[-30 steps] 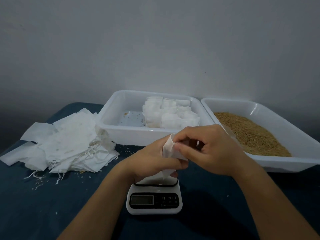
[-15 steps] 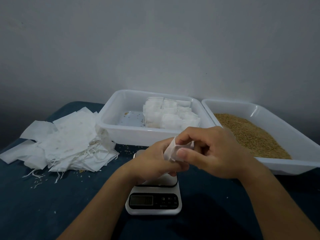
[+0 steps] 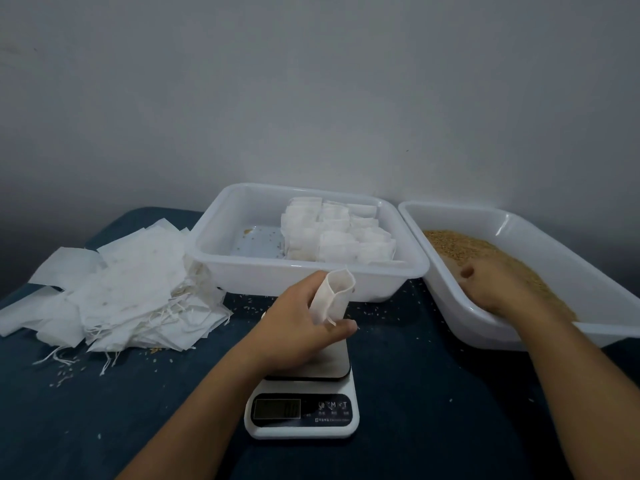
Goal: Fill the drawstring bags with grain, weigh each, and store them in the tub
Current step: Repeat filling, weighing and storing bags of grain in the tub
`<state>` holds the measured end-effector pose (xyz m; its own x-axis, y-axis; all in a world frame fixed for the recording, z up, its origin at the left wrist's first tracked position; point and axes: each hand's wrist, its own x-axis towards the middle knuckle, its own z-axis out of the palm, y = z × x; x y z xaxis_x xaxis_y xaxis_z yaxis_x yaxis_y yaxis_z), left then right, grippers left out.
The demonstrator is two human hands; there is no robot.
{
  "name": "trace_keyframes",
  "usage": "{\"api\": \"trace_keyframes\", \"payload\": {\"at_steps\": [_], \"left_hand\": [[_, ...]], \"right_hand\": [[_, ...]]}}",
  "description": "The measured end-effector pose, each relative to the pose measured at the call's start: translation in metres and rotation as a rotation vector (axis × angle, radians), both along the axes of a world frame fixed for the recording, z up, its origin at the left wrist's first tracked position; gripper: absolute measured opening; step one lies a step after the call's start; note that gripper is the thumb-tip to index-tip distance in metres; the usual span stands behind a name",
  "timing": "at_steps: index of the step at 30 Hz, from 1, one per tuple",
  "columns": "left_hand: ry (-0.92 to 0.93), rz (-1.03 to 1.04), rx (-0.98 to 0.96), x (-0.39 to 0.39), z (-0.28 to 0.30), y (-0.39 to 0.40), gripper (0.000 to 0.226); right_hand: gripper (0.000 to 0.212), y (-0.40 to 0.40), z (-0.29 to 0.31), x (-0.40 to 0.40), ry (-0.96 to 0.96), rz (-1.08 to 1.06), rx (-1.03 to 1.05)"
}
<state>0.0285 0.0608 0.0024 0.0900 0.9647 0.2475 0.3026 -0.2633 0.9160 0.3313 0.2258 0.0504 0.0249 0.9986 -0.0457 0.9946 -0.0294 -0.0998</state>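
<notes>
Left hand (image 3: 298,327) grips the limp, featherweight drawstring bag (image 3: 333,296) mouth-up over the scale (image 3: 304,396), right hand (image 3: 495,285) down in the grain (image 3: 502,258), grasp unclear; bag's floppy, so hold near the rim.

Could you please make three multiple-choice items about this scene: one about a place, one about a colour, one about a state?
1. Where is the right hand?
A. in the grain tray
B. on the scale
C. on the empty bags

2. What colour is the tablecloth?
A. red
B. dark blue
C. yellow

3. How is the bag in the left hand?
A. tied shut
B. folded flat
C. held with its mouth open

Answers: 1 A, the fingers rest in the grain. 2 B, the cloth looks dark blue. 3 C, the top gapes open upward.
</notes>
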Motion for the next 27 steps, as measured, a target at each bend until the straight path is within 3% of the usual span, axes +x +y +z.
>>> {"api": "trace_keyframes", "payload": {"at_steps": [5,9,15,21,24,27], "left_hand": [[0.01,0.011,0.009,-0.001,-0.001,0.0,0.026],[-0.031,0.048,-0.032,-0.002,-0.005,0.003,0.035],[0.05,0.026,0.029,-0.004,-0.004,0.002,0.024],[0.018,0.043,-0.005,-0.001,-0.001,0.0,0.025],[-0.133,0.006,-0.073,0.001,0.002,-0.002,0.027],[-0.141,0.005,-0.087,0.001,0.0,-0.001,0.024]], "right_hand": [[0.032,0.002,0.0,0.005,-0.147,-0.031,-0.086],[0.037,0.005,0.001,0.013,-0.201,-0.04,-0.057],[0.042,0.013,0.055,0.035,-0.368,-0.069,-0.059],[0.026,0.018,0.069,0.035,-0.231,-0.056,-0.11],[0.036,0.028,0.047,0.022,-0.083,-0.045,-0.069],[0.041,0.042,0.026,0.005,-0.06,-0.029,-0.041]]}}
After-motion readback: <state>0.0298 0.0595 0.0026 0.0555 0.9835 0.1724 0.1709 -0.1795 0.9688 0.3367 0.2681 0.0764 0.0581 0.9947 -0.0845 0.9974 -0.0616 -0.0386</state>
